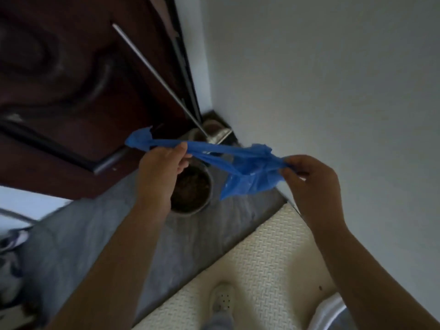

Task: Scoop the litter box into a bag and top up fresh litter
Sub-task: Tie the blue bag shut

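White wall (333, 67) and dark door (71, 79) form the backdrop as the left hand (164, 163) and right hand (309, 179) each pinch one end of a blue plastic bag (247, 167) stretched between them, judged limp, light and slippery, best gripped at its rim.

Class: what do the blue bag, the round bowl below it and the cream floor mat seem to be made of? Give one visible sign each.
Blue bag: probably thin plastic film; it crumples and pulls into a thin strand.
Bowl: likely metal; dull grey sheen on its wall.
Cream floor mat: perhaps foam or rubber; matt, embossed diamond pattern.
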Tool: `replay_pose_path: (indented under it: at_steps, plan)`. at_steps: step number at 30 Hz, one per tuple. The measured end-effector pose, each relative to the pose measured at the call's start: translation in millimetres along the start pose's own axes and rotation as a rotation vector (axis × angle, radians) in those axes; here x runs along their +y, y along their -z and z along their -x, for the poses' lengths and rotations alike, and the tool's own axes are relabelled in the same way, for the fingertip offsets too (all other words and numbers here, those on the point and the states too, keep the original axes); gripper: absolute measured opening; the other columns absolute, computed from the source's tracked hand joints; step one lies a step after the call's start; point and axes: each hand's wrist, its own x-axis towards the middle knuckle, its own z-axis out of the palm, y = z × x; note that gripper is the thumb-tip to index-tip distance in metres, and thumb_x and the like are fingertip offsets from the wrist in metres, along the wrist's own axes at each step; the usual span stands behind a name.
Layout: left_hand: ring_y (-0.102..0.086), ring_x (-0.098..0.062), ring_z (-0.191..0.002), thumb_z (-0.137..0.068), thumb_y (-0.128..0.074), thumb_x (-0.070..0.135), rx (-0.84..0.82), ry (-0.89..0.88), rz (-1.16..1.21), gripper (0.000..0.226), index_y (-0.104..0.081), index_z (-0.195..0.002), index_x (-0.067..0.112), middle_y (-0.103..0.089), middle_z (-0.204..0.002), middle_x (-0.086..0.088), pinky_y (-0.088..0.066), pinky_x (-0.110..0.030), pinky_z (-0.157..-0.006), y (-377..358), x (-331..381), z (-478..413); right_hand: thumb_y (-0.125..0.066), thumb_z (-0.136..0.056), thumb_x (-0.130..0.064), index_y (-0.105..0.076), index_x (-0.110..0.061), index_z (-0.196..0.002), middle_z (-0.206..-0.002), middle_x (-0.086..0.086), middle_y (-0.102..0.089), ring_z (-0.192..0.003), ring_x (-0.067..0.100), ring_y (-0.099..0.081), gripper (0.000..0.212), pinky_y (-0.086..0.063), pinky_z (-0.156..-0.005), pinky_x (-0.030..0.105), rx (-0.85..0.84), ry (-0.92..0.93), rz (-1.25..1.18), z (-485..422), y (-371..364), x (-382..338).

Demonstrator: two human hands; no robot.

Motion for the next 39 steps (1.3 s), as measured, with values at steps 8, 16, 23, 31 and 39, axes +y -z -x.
replay_pose_path:
  at_steps: [8, 16, 23, 31, 39]
  plan:
    - [-0.057, -0.004, -0.065, -0.09, -0.063, 0.027, 0.215, -0.082, 0.209, 0.015, -0.064, -0.077, 0.021, -0.067, -0.074, 0.005, -0.049, -0.021, -0.067, 72, 118, 51, -0.068, -0.082, -0.012, -0.069, -0.015, -0.094, -0.091, -0.008, -0.066, -0.084, 0.002, -0.061, 0.012, -0.045, -0.074, 0.007, -0.096, 0.161, -0.142, -7, 34, -140]
    - [-0.056, -0.004, -0.057, -0.089, -0.065, 0.025, 0.278, -0.1, 0.365, 0.015, -0.066, -0.076, 0.019, -0.069, -0.068, 0.006, -0.047, -0.022, -0.062, 118, 175, 122, -0.067, -0.083, -0.014, -0.064, -0.024, -0.086, -0.084, -0.012, -0.058, -0.07, 0.001, -0.052, 0.011, -0.038, -0.065, 0.002, -0.177, 0.353, -0.012, 18, 69, -222]
    - [-0.057, -0.006, -0.063, -0.09, -0.064, 0.024, 0.233, -0.075, 0.356, 0.014, -0.065, -0.078, 0.019, -0.07, -0.072, 0.003, -0.05, -0.023, -0.068, 170, 176, 107, -0.068, -0.083, -0.017, -0.064, -0.024, -0.084, -0.087, -0.01, -0.06, -0.067, -0.001, -0.05, 0.008, -0.038, -0.063, 0.004, -0.199, 0.382, 0.043, 35, 28, -260]
    - [-0.059, -0.006, -0.07, -0.09, -0.063, 0.025, 0.054, -0.04, 0.178, 0.016, -0.061, -0.077, 0.018, -0.069, -0.082, 0.0, -0.053, -0.023, -0.074, 235, 160, 39, -0.066, -0.082, -0.011, -0.066, -0.022, -0.081, -0.086, -0.002, -0.065, -0.068, 0.001, -0.054, 0.011, -0.04, -0.062, 0.008, -0.082, 0.139, -0.006, 51, -67, -270]
    - [-0.06, -0.005, -0.075, -0.092, -0.06, 0.028, -0.091, -0.014, 0.079, 0.012, -0.064, -0.084, 0.02, -0.068, -0.084, 0.005, -0.05, -0.022, -0.073, 258, 150, -19, -0.06, -0.083, -0.012, -0.07, -0.017, -0.092, -0.09, -0.002, -0.065, -0.078, 0.01, -0.058, 0.014, -0.037, -0.058, 0.012, -0.02, 0.03, 0.142, 53, -134, -281]
